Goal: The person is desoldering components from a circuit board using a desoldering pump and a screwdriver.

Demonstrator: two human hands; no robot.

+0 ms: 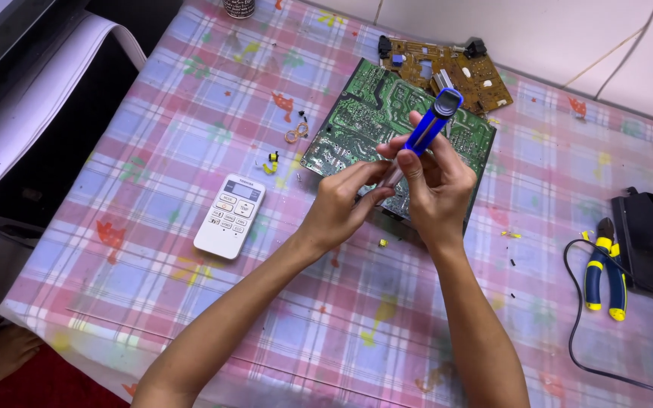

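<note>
A checked tablecloth [190, 317] covers the table, with a green circuit board [357, 113] lying under my hands. My right hand [440, 185] is clamped round a blue desoldering pump [428, 128], held tilted above the board. My left hand [341, 204] pinches its lower tip.

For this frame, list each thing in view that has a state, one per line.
Blue tool: gripped in right hand, tilted, tip down.
Left hand: pinching the tool's tip.
Green circuit board: lying flat, solder side up.
Brown circuit board: lying flat.
Remote control: face up.
Pliers: closed, lying flat.
</note>
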